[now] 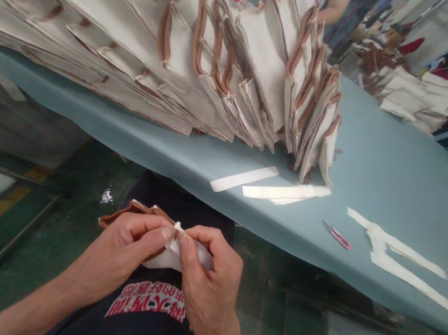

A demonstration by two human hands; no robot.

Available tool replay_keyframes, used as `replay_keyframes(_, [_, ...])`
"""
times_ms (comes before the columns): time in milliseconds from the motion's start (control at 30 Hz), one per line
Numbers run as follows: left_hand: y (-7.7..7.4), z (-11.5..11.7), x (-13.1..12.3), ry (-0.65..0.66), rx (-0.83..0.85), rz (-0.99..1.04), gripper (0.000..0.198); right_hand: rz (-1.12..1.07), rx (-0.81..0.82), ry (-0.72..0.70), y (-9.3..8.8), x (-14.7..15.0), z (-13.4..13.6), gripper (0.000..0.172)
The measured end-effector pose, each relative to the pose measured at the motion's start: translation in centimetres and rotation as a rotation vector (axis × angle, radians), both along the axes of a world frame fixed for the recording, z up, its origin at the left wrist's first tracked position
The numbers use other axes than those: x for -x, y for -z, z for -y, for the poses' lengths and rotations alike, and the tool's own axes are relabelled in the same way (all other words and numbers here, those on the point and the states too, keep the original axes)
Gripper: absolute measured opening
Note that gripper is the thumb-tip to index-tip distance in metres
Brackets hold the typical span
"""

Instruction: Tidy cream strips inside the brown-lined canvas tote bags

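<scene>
Cloth [162, 261], white and brown, held above the lap [199, 206]; pinched by thumb and finger of left hand [123, 245] and right hand [212, 272]; best gripped close and kept taut; beyond, on table [401, 170], strips [301, 193] and snips [339, 237].

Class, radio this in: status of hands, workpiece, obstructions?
Left hand, right hand pinching white-and-brown piece. Piece held clear of table. Nothing visibly blocking hands.

The light is soft, the edges blurred.

Panels [258, 46], strips [284, 191] on blue table [380, 166]
</scene>
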State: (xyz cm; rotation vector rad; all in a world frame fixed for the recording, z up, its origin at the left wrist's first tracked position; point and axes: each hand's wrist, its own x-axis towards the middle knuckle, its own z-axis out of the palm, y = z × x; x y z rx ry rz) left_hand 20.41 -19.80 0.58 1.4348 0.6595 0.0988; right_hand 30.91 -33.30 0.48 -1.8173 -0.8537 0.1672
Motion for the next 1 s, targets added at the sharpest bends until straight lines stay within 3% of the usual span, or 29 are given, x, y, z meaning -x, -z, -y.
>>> replay_keyframes(233, [-0.46,0.12,-0.22,-0.005,-0.106,0.008,0.04,-0.04,0.015,0.01,-0.22,-0.12,0.05,0.016])
replay_keyframes(1000, [-0.19,-0.06,0.43,-0.013,-0.061,0.019,0.039,-0.036,0.058,-0.02,0.07,0.39,-0.22,0.017])
